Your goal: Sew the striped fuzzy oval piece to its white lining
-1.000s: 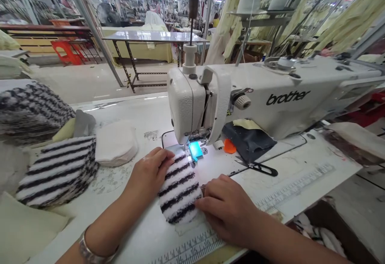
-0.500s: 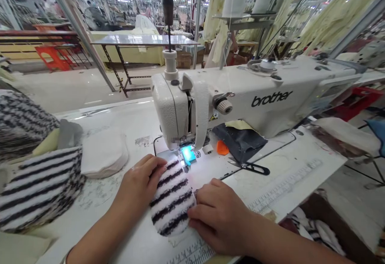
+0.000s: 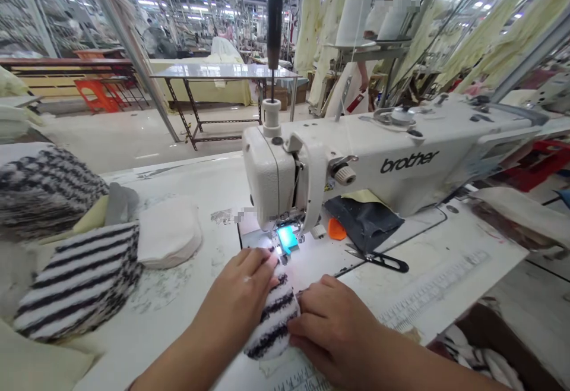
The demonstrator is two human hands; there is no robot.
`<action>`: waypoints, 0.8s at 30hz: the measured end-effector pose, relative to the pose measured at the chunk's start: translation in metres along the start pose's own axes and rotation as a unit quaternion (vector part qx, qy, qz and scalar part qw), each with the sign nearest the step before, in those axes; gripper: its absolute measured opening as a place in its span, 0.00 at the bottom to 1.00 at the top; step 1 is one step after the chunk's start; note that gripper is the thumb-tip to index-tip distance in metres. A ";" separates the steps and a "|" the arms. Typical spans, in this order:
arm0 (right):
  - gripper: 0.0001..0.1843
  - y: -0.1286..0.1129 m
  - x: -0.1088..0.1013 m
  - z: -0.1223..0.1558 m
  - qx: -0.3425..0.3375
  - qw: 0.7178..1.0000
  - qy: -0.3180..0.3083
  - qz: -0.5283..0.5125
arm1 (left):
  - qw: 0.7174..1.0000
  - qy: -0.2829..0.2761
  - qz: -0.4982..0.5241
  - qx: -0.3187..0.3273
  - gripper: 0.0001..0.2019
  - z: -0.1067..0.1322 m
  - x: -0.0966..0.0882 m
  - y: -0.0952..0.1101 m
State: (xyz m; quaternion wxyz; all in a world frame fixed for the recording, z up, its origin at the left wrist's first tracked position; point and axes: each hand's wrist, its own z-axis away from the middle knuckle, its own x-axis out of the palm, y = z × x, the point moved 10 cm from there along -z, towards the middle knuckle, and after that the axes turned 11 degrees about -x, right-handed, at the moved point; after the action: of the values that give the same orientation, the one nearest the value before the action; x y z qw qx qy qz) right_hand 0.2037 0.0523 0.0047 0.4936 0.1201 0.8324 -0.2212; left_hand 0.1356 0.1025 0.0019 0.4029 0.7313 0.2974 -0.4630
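Left hand (image 3: 243, 296) flat, fingers spread, pressing down on the far half of a striped pad (image 3: 274, 325), not closed around it. Right hand (image 3: 332, 325) loosely curled, fingertips pinching the pad's right edge against the worktop (image 3: 187, 314). Small, oval, fluffy white with black bands running across, partly covered by both hands, far tip lit under the presser foot (image 3: 285, 245) of the white sewing machine (image 3: 356, 159), near the worktop's front edge. Beyond the needle, black thread snips (image 3: 378, 258) and a dark fabric scrap (image 3: 363, 218). Toward the left edge, a stack of plain white ovals (image 3: 168, 232) beside a larger stack of striped pieces (image 3: 78, 281).
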 end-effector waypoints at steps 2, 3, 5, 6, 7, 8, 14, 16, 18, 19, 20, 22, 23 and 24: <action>0.09 -0.001 -0.001 -0.002 -0.004 1.000 -0.006 0.000 | 1.000 0.007 0.005 0.006 0.13 0.001 0.001 0.000; 0.09 -0.001 -0.001 -0.003 -0.006 1.000 -0.008 0.002 | 1.000 0.009 0.009 0.006 0.13 0.001 0.001 -0.001; 0.09 0.001 -0.003 -0.004 -0.005 1.000 -0.010 0.011 | 1.000 0.012 0.018 0.007 0.13 -0.001 0.002 -0.003; 0.09 0.002 -0.004 -0.005 -0.005 1.000 -0.012 0.015 | 1.000 0.012 0.021 0.008 0.13 -0.003 0.002 -0.003; 0.09 0.004 -0.004 -0.005 -0.006 1.000 -0.016 0.017 | 1.000 0.013 0.025 0.009 0.13 -0.005 0.003 -0.004; 0.09 0.005 -0.004 -0.006 -0.008 1.000 -0.020 0.018 | 0.999 0.016 0.028 0.011 0.14 -0.007 0.003 -0.005; 0.10 0.011 -0.003 -0.007 -0.016 0.999 -0.018 0.032 | 0.998 0.037 0.049 0.017 0.11 -0.016 0.001 -0.009; 0.10 0.011 -0.003 -0.006 -0.019 0.999 -0.013 0.030 | 0.998 0.039 0.051 0.016 0.11 -0.018 0.001 -0.009; 0.10 0.012 -0.002 -0.005 -0.018 0.999 -0.012 0.024 | 0.998 0.037 0.052 0.014 0.11 -0.018 0.001 -0.008; 0.10 0.012 -0.001 -0.005 -0.016 1.000 -0.012 0.021 | 0.998 0.040 0.053 0.016 0.11 -0.018 0.000 -0.007; 0.10 0.012 -0.001 -0.004 -0.016 1.000 -0.012 0.019 | 0.998 0.040 0.054 0.017 0.11 -0.018 0.000 -0.007; 0.10 0.013 0.000 -0.003 -0.015 1.000 -0.011 0.015 | 0.998 0.039 0.054 0.016 0.11 -0.018 0.000 -0.006; 0.10 0.013 0.000 -0.004 -0.013 1.000 -0.011 0.016 | 0.998 0.044 0.052 0.017 0.11 -0.018 -0.001 -0.006; 0.10 0.014 0.000 -0.004 -0.010 1.000 -0.011 0.019 | 0.998 0.046 0.048 0.017 0.12 -0.018 -0.002 -0.006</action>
State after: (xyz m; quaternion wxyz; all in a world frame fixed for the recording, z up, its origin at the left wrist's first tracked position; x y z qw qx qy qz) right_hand 0.2065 0.0660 0.0028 0.5082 0.1279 0.8268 -0.2046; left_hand 0.1379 0.1211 0.0064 0.3982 0.7721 0.2720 -0.4139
